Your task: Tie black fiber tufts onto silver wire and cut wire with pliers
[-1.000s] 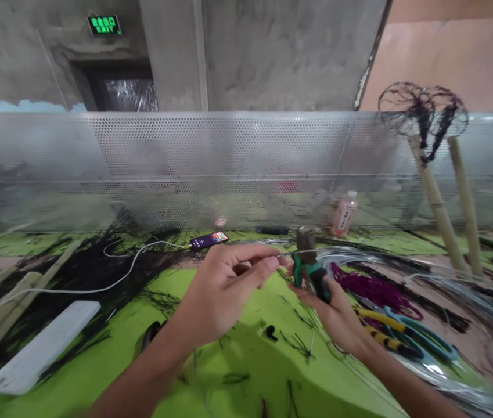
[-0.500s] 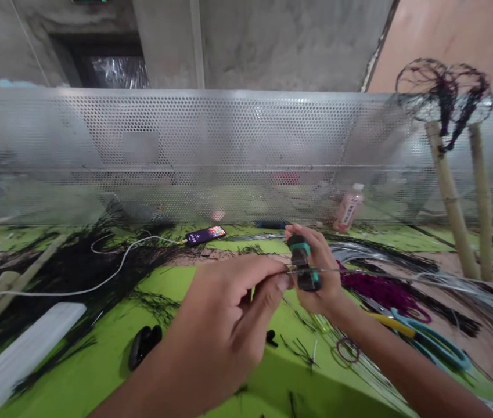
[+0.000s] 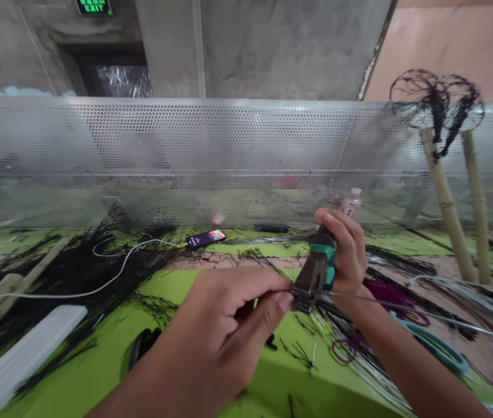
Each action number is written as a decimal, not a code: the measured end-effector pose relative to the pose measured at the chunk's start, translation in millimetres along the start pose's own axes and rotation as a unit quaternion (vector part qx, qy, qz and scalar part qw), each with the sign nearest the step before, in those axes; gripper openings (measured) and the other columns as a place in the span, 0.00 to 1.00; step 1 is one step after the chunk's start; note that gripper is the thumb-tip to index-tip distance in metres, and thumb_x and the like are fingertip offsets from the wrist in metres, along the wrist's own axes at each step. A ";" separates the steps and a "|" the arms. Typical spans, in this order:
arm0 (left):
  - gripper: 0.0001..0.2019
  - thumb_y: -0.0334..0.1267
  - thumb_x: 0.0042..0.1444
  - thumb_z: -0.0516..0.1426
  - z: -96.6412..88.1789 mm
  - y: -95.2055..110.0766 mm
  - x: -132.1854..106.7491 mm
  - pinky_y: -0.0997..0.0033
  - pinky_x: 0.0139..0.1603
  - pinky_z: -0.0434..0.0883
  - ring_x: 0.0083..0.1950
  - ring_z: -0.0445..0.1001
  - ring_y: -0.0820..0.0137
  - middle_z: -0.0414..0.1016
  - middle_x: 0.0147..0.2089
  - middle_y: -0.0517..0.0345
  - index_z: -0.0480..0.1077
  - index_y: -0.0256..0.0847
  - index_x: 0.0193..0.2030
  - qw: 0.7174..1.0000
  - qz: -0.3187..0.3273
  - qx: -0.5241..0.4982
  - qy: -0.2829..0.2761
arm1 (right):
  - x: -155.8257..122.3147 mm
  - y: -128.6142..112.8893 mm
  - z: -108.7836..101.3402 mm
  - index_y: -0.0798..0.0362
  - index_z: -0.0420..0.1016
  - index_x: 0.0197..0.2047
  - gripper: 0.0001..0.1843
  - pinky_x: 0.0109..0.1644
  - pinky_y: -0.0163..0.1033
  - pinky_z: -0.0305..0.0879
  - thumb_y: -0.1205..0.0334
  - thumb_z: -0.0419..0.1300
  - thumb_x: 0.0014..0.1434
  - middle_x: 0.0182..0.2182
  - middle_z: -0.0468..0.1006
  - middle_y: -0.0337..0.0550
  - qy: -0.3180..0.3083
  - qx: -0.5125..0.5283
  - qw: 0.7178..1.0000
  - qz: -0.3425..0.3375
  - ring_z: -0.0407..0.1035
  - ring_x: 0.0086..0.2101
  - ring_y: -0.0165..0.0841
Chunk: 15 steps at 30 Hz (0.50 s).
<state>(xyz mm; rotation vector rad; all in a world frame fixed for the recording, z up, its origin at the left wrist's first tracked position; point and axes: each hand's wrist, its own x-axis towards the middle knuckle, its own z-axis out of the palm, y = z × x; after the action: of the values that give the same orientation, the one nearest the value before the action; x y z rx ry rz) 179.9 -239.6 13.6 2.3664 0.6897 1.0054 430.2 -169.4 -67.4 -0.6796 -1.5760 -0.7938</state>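
Observation:
My right hand (image 3: 348,252) is wrapped round a pair of pliers (image 3: 316,273) with black and green grips. The plier jaws point down toward my left fingertips and sit on a thin grey wire (image 3: 403,306). This wire stretches from the jaws across my right wrist to the right side. Close against the jaws, my left hand (image 3: 233,331) pinches the wire's end between thumb and index finger; the tip itself is hidden. Below the pliers, a purple loop (image 3: 342,351) and short black strands (image 3: 301,354) lie on the green table surface (image 3: 176,360).
A phone (image 3: 206,238) with a white cable lies at the back, left of a pink bottle (image 3: 351,201). Blue-handled scissors (image 3: 438,342) and purple yarn (image 3: 389,299) are at right. Two bamboo posts (image 3: 446,209) carry black wire shapes. A perforated metal panel (image 3: 229,145) stands behind.
My right hand has moved right and turned the pliers, so the jaws now face down and toward me at my left fingertips. My left hand stays nearly still. The view has tilted slightly up.

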 end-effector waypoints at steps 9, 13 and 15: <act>0.10 0.36 0.69 0.54 -4.8 3.9 -1.5 0.77 0.31 0.67 0.34 0.76 0.75 0.79 0.34 0.68 0.74 0.46 0.37 1.000 0.003 0.021 0.012 | 0.7 3.8 0.1 0.46 0.60 0.73 0.34 0.56 0.56 0.72 0.62 0.57 0.65 0.56 0.74 0.54 0.023 -0.023 0.999 -0.018 0.70 0.56 0.49; 0.12 0.37 0.70 0.53 -4.0 4.2 -2.5 0.77 0.28 0.63 0.35 0.74 0.74 0.75 0.31 0.66 0.71 0.44 0.33 1.000 -0.005 0.018 -0.013 | 3.6 1.3 -1.0 0.50 0.61 0.72 0.34 0.56 0.54 0.72 0.60 0.61 0.64 0.54 0.75 0.56 0.030 -0.024 0.999 -0.037 0.71 0.55 0.49; 0.12 0.36 0.70 0.53 -2.5 2.4 -2.7 0.77 0.28 0.62 0.31 0.71 0.76 0.72 0.28 0.67 0.71 0.44 0.34 1.000 0.003 0.022 -0.014 | 4.2 0.0 -1.8 0.50 0.61 0.72 0.33 0.55 0.54 0.72 0.61 0.60 0.65 0.54 0.75 0.56 0.029 -0.027 0.998 -0.039 0.72 0.54 0.49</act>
<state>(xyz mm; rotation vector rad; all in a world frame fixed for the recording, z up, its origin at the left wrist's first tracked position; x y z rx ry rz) 177.0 -242.5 15.2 2.4165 0.7025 0.9671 430.6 -170.8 -63.1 -0.6321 -1.5408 -0.9090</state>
